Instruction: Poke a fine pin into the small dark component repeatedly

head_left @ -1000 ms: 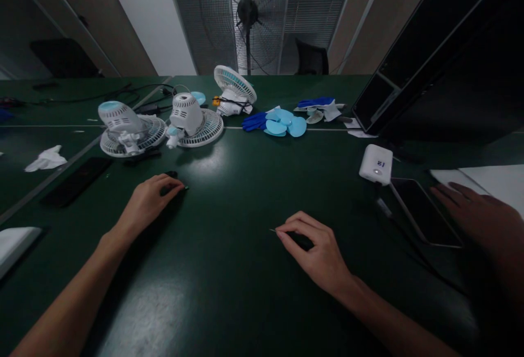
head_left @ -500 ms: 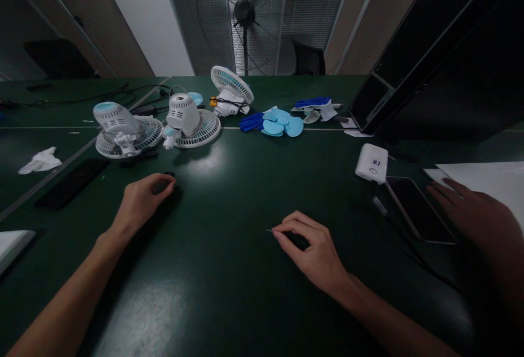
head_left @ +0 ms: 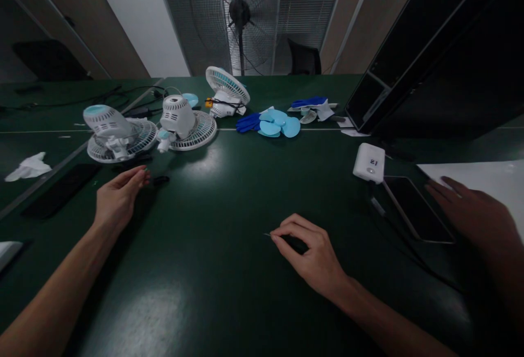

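Note:
My left hand (head_left: pixel 117 196) is closed in a pinch above the green table (head_left: pixel 204 291); something tiny and greenish shows at the fingertips, too small to name. Just right of those fingers lies a small black object (head_left: pixel 161 180). Lower right of the middle, my right hand (head_left: pixel 309 248) pinches a thin, needle-like piece (head_left: pixel 267 234) that points left. Beyond my left hand, two white fans (head_left: pixel 110 128) (head_left: pixel 178 119) lie with their round grilles down.
Farther back are a tilted fan (head_left: pixel 225 92), blue fan blades (head_left: pixel 279 123) and gloves (head_left: pixel 313 103). At right are a white power bank (head_left: pixel 369 162), a phone (head_left: pixel 417 209), white paper (head_left: pixel 499 174) and another person's hand (head_left: pixel 475 209). A black case (head_left: pixel 429 62) stands behind.
My left hand has moved left, away from the small black object, which now shows more fully. My right hand keeps its pinch in nearly the same place. The view has shifted slightly.

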### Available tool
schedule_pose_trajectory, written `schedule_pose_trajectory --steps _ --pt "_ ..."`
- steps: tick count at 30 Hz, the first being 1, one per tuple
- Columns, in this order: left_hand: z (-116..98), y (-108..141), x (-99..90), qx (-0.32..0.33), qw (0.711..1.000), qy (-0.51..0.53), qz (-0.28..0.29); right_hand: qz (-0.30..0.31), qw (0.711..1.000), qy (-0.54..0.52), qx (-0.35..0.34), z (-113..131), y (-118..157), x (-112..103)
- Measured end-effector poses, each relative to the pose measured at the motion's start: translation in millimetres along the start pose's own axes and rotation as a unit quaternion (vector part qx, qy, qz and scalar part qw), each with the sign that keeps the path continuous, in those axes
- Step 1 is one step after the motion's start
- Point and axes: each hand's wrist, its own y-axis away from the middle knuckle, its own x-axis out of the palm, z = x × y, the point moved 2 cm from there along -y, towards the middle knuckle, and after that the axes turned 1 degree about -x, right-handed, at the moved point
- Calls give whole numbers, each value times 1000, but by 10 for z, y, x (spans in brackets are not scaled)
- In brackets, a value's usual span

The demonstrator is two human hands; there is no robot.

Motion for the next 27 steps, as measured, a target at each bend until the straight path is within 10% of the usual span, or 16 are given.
schedule_pose_trajectory --steps 27 --pt "-76 103 32 35 976 -214 24 12 1000 -9 6 5 -3 -8"
